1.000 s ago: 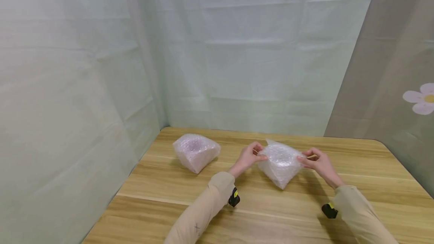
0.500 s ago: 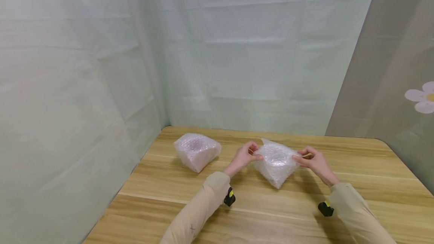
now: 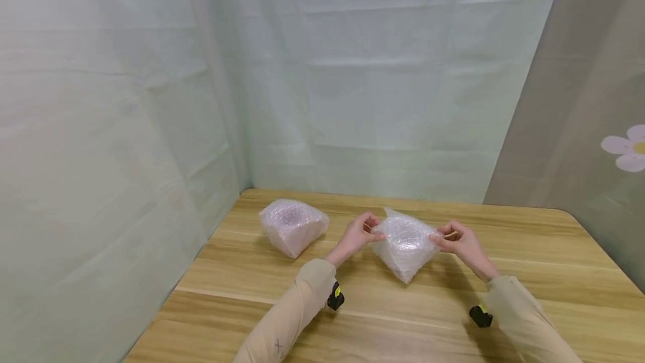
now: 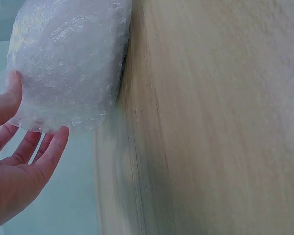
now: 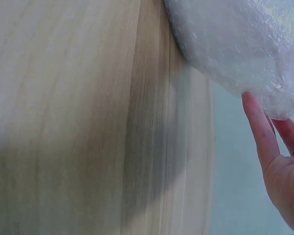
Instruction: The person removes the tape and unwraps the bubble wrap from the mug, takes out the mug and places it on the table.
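Between both hands is a bubble-wrapped package [image 3: 405, 245], whitish and pointed toward the front. My left hand [image 3: 356, 234] pinches its left corner between thumb and fingers. On the opposite side, my right hand [image 3: 459, 242] pinches the right corner the same way. The left wrist view shows the thumb on the near face of the bubble wrap [image 4: 68, 63] and the fingers under its edge. In the right wrist view, fingertips touch the lower edge of the bubble wrap [image 5: 245, 54]. What lies inside the wrap cannot be made out.
A second bubble-wrapped package [image 3: 293, 227], slightly pinkish, rests to the left on the wooden table [image 3: 227, 279]. Pale curtains [image 3: 378, 99] hang behind and on the left of the table. A grey-brown curtain with a flower print [image 3: 625, 147] is on the right.
The package in my hands has shifted a little to the left, and both hands have moved with it. The pinkish package stays in place.
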A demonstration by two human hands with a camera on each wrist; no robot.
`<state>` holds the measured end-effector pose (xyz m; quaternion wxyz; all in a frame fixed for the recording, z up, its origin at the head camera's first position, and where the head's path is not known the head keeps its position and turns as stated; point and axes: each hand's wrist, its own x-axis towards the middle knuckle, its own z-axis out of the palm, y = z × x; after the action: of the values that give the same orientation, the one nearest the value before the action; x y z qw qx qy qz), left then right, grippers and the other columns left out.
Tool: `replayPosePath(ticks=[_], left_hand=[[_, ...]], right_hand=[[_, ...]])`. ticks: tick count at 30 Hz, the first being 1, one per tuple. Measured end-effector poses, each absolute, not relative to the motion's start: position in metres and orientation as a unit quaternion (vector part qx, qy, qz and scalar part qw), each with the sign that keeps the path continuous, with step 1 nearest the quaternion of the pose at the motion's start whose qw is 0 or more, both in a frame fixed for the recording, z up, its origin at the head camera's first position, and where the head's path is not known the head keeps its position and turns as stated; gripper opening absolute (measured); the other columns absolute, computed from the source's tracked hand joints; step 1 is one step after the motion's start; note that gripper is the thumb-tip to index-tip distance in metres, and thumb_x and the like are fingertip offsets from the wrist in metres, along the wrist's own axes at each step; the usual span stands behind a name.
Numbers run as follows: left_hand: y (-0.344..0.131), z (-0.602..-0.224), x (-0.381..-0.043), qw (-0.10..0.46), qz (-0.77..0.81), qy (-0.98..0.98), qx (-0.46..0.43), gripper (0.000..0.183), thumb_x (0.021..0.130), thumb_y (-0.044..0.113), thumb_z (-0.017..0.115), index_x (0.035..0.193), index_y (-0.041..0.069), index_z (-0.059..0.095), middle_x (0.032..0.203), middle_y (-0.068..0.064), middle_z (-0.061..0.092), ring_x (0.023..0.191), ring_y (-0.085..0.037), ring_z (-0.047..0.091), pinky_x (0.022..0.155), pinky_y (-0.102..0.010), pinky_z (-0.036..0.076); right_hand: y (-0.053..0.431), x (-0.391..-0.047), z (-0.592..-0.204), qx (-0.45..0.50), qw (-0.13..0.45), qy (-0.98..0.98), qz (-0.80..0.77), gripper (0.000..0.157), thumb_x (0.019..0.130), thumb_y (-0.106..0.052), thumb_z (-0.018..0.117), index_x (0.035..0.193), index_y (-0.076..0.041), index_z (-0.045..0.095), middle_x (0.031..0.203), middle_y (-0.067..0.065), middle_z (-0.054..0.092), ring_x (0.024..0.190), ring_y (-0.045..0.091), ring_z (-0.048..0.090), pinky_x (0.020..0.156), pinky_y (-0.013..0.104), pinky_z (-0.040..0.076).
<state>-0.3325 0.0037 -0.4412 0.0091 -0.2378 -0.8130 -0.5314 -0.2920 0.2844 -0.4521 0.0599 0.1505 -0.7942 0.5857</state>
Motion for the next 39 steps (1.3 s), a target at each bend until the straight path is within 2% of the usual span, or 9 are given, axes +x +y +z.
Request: replayPosePath(ticks=[6, 11, 20, 26, 31, 39], left_hand=[[0.003, -0.44, -0.333, 0.012, -0.525, -0.819, -0.229, 0.028, 0.074, 0.012, 0.075, 0.095, 0.006, 0.057, 0.087, 0.001, 0.055, 0.08, -0.016, 0.051, 0.069, -0.027, 0.044], [0.002, -0.44, -0.334, 0.018, -0.521, -0.822, -0.23, 0.029, 0.074, 0.012, 0.075, 0.095, 0.006, 0.057, 0.086, 0.001, 0.054, 0.08, -0.016, 0.051, 0.069, -0.026, 0.044], [0.002, -0.44, -0.333, 0.023, -0.504, -0.831, -0.234, 0.029, 0.075, 0.016, 0.075, 0.096, 0.007, 0.057, 0.087, 0.003, 0.055, 0.079, -0.013, 0.051, 0.067, -0.024, 0.044], [0.004, -0.437, -0.331, 0.023, -0.495, -0.836, -0.235, 0.029, 0.076, 0.017, 0.074, 0.097, 0.007, 0.057, 0.088, 0.003, 0.055, 0.08, -0.013, 0.051, 0.068, -0.023, 0.044], [0.003, -0.438, -0.331, 0.019, -0.495, -0.836, -0.237, 0.03, 0.076, 0.018, 0.074, 0.098, 0.007, 0.058, 0.088, 0.003, 0.055, 0.08, -0.012, 0.051, 0.068, -0.023, 0.044], [0.002, -0.439, -0.331, 0.02, -0.496, -0.836, -0.235, 0.03, 0.075, 0.017, 0.075, 0.096, 0.006, 0.057, 0.086, 0.003, 0.055, 0.078, -0.012, 0.051, 0.066, -0.023, 0.044]], right_hand=[[0.279, -0.288, -0.441, 0.148, 0.049, -0.805, 0.572, 0.024, 0.083, -0.017, 0.068, 0.093, 0.0, 0.053, 0.1, 0.013, 0.054, 0.077, 0.02, 0.056, 0.066, 0.042, 0.051], [0.28, -0.29, -0.43, 0.156, 0.027, -0.826, 0.542, 0.031, 0.083, -0.016, 0.067, 0.101, 0.004, 0.051, 0.104, 0.02, 0.05, 0.082, 0.026, 0.056, 0.067, 0.045, 0.05], [0.29, -0.295, -0.418, 0.182, 0.004, -0.864, 0.47, 0.041, 0.083, -0.021, 0.067, 0.114, 0.001, 0.053, 0.117, 0.021, 0.048, 0.1, 0.039, 0.048, 0.074, 0.044, 0.047], [0.288, -0.303, -0.408, 0.236, -0.006, -0.861, 0.45, 0.051, 0.081, -0.022, 0.069, 0.123, 0.0, 0.05, 0.126, 0.021, 0.045, 0.106, 0.038, 0.047, 0.08, 0.045, 0.045], [0.282, -0.308, -0.404, 0.264, -0.027, -0.853, 0.45, 0.056, 0.079, -0.022, 0.071, 0.126, 0.0, 0.049, 0.13, 0.022, 0.041, 0.111, 0.038, 0.043, 0.09, 0.053, 0.034], [0.279, -0.312, -0.407, 0.269, -0.037, -0.867, 0.418, 0.062, 0.076, -0.026, 0.073, 0.128, -0.001, 0.048, 0.128, 0.019, 0.046, 0.113, 0.037, 0.042, 0.088, 0.053, 0.037]])
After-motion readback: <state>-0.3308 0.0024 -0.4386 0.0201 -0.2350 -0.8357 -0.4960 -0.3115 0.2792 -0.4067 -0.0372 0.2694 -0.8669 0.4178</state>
